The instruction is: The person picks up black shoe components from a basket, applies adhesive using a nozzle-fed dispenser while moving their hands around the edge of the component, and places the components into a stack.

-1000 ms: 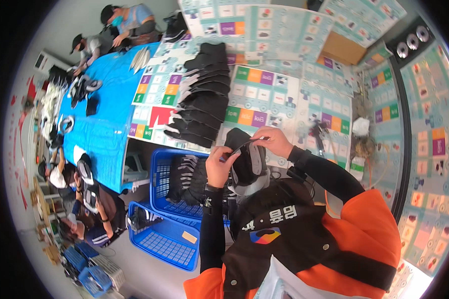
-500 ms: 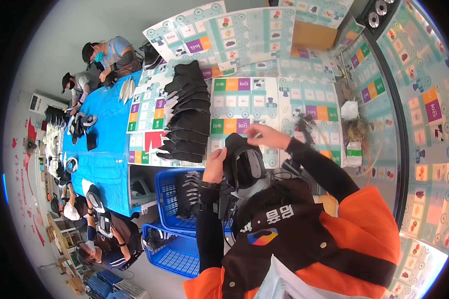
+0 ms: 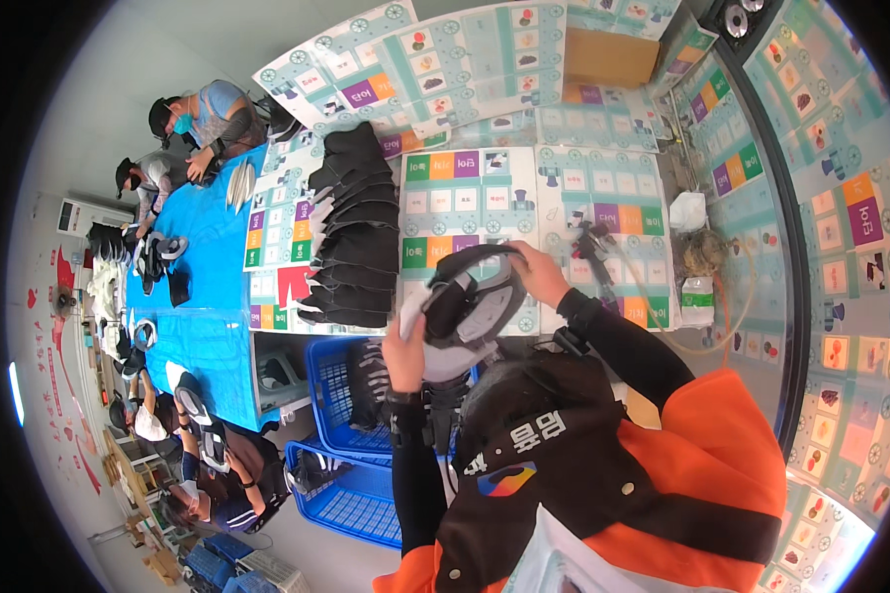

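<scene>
A black shoe upper (image 3: 489, 314) with a grey and white lining hangs between my hands, just in front of my apron. My left hand (image 3: 403, 358) grips its left side, thumb up beside a pale flap. At its upper right edge, my right hand (image 3: 538, 276) has fingers closed round the rim. The upper's opening faces up and looks spread wide. On the table to the left lies a long overlapping row of black shoe uppers (image 3: 356, 242). The fingertips under the piece are hidden.
Blue plastic baskets (image 3: 351, 504) with dark pieces stand below the table on the left. A tool with a hose (image 3: 593, 252) lies on the table at right. Co-workers (image 3: 218, 119) stand around a blue-covered table (image 3: 203, 331). Printed boards (image 3: 485, 59) line the back.
The shoe upper has turned and opened out, showing more of its pale lining. My right hand has come down onto its rim, and my left hand has shifted slightly left.
</scene>
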Demonstrator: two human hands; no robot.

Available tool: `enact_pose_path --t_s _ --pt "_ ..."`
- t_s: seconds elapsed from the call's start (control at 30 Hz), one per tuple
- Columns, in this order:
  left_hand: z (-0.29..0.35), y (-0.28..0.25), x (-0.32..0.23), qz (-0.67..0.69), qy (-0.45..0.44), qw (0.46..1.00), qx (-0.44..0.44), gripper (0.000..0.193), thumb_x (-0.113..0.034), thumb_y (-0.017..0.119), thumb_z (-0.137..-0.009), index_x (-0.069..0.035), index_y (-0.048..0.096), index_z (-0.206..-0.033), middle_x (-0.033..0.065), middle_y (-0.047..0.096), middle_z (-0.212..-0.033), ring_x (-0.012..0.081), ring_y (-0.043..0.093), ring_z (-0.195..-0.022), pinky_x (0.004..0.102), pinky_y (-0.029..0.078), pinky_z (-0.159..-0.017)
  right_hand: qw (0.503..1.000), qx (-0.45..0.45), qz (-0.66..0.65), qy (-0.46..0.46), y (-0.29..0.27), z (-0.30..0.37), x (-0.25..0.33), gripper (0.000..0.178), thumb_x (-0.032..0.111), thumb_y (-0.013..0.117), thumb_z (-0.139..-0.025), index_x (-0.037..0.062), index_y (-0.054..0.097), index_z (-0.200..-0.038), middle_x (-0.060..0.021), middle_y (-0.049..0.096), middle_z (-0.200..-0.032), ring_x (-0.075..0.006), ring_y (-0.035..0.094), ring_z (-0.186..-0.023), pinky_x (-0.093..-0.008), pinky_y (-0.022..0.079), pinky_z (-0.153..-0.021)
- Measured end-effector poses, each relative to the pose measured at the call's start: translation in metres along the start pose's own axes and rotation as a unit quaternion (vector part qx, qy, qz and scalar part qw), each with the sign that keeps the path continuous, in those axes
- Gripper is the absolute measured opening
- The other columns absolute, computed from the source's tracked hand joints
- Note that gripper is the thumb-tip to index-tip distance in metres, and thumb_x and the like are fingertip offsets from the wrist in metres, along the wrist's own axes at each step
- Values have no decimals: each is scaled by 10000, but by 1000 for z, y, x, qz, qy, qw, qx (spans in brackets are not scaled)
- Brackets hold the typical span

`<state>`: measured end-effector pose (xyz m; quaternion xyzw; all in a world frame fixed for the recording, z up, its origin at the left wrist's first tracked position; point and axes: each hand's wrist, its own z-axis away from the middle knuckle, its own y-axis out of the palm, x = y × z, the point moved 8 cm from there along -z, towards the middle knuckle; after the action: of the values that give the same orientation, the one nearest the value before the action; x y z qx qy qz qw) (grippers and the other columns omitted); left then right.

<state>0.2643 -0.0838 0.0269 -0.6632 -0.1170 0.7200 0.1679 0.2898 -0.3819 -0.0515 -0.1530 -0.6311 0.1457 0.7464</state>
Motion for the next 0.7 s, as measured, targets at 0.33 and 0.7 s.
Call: enact_pose_path --t_s 0.33,0.7 --pt "-98 114 -35 -334 154 929 29 275 -154 662 -895 -2 660 -1125 251 705 -950 478 670 -879 551 539 -756 913 -158 343 151 -79 10 -229 613 97 752 -749 -64 478 -1273 -252 496 -1305 -428 477 -1233 -503 408 -1071" --pt "-88 163 -67 -515 133 846 44 354 -129 628 -897 -34 625 -1238 164 731 -927 357 732 -802 462 587 -669 980 -133 34 146 -117 24 -205 288 13 544 -828 -19 644 -1095 -215 695 -959 -356 696 -875 -426 558 -635"
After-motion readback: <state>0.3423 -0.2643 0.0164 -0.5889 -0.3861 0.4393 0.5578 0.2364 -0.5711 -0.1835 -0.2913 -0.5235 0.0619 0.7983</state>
